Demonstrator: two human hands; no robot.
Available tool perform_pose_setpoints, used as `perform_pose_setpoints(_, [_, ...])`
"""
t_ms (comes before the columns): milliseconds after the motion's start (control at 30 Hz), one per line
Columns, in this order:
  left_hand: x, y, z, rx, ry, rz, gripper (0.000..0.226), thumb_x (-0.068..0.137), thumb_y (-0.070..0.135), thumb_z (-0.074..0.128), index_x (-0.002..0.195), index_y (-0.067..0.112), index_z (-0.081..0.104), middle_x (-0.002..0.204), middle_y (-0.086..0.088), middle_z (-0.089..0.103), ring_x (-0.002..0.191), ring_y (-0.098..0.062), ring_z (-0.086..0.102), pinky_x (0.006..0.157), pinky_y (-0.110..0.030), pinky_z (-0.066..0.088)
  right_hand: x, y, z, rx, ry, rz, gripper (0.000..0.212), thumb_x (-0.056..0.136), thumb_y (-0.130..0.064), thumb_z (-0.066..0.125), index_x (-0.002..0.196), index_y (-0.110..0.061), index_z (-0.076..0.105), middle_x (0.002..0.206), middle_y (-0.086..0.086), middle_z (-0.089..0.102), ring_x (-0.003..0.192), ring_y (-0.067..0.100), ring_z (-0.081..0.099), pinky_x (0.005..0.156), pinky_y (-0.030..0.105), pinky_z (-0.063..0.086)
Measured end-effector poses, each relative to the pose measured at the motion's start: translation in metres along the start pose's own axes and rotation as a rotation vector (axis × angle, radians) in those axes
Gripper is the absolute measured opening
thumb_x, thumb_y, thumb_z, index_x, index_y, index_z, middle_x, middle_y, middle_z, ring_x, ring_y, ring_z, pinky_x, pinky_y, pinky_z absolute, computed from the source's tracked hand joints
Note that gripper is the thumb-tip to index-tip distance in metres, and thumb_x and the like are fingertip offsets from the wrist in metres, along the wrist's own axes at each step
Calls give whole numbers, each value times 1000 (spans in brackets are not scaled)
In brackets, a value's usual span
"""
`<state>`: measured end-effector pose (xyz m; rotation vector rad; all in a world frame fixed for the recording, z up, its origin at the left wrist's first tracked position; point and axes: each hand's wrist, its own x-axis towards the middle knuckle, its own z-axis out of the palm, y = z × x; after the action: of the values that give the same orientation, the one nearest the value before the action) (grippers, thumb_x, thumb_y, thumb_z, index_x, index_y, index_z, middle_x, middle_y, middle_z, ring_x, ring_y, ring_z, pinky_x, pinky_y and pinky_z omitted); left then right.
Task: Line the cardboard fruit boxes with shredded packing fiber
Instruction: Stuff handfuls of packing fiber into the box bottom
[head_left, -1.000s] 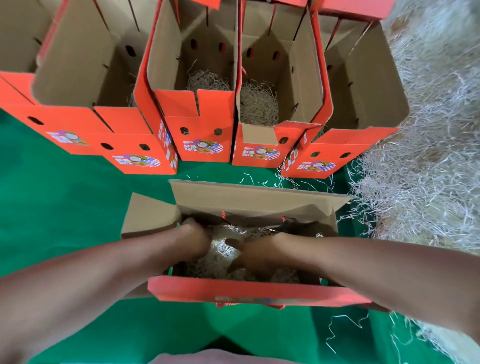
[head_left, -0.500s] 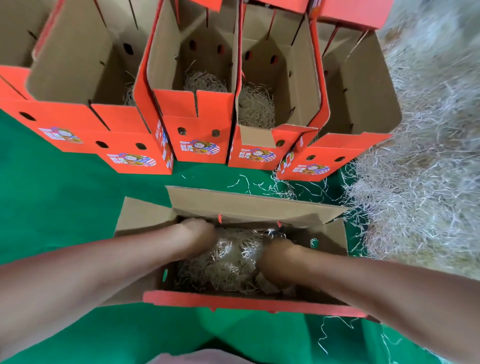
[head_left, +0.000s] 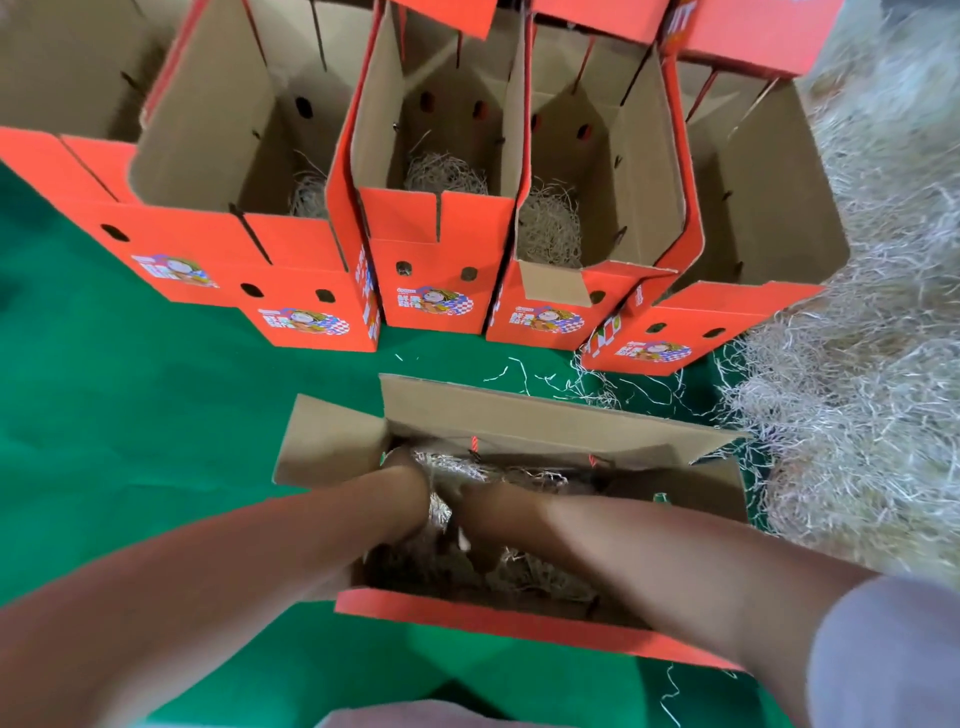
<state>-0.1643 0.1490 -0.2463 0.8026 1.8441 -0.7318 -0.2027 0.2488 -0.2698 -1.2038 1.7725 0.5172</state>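
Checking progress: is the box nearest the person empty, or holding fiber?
Holding fiber: pale strands lie inside the box, around the left hand and right hand.

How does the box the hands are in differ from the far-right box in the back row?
The near orange cardboard box holds shredded pale fiber; the far-right orange cardboard box shows none in its visible inside. The near box turns a long side to the camera and stands apart; the far-right box turns a short end, angled beside its neighbour. Both are open-topped.
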Motion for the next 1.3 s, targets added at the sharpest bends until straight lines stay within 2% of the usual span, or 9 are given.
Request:
perform_pose_setpoints(200, [3,0,-3,-60,-61,-141,49,95,37,44,141,20,38,148,-10,33,137,-30,28,107,-42,28,-20,12,19,-380,-274,-36,34,88,-23,60,119,-8,61,123,11,58,106,29,59,85,34,50])
perform_pose_setpoints(433, [11,8,-8,-179,407,-138,31,96,17,41,120,12,60,131,-11,52,124,-31,42,100,-43,34,-24,13,9,-121,386,-6,29,83,-2,57,112,-7,61,121,15,55,104,30,58,74,39,50])
perform_pose_setpoints(600, [12,18,4,-516,177,-70,40,98,22,38,135,11,45,147,-12,36,134,-31,34,109,-44,31,-32,43,22,-35,115,38,31,87,3,49,116,-1,58,118,16,60,104,29,59,77,30,47])
perform_pose_setpoints(700, [9,15,2,-277,-40,-33,38,97,23,43,131,10,50,140,-12,45,129,-31,40,106,-46,32,-41,59,29,-54,-185,-55,53,89,6,44,139,-12,42,141,13,44,124,30,45,97,34,40])
perform_pose_setpoints(900, [12,13,-15,-238,443,-53,27,95,12,42,117,7,58,122,-13,58,114,-31,53,96,-43,36,-51,63,19,62,144,123,15,87,2,43,81,-3,56,74,10,51,81,24,55,54,29,44])
perform_pose_setpoints(1000, [25,25,-16,-527,307,22,38,96,13,44,134,9,44,137,-13,46,119,-34,49,96,-43,43,-50,61,29,22,-214,-35,52,89,1,47,139,-13,41,135,13,47,121,29,46,94,36,42])
perform_pose_setpoints(1067, [26,29,-10,-562,146,53,42,97,19,45,138,11,42,141,-13,41,124,-34,45,99,-45,42,-52,56,36,89,-292,-88,67,88,2,49,146,-25,29,148,10,33,131,29,37,102,35,34])
perform_pose_setpoints(1167, [25,29,-3,-432,99,122,32,95,18,50,126,12,56,129,-13,54,116,-34,52,94,-43,46,-55,54,43,74,52,-23,50,86,3,47,131,-19,52,131,12,54,117,30,52,87,33,44])
perform_pose_setpoints(1300, [22,24,-18,-415,544,-47,30,94,14,44,121,12,56,130,-15,50,120,-33,47,101,-45,37,-61,59,37,-135,325,112,26,86,5,46,105,-3,62,92,13,58,98,29,59,59,28,39])
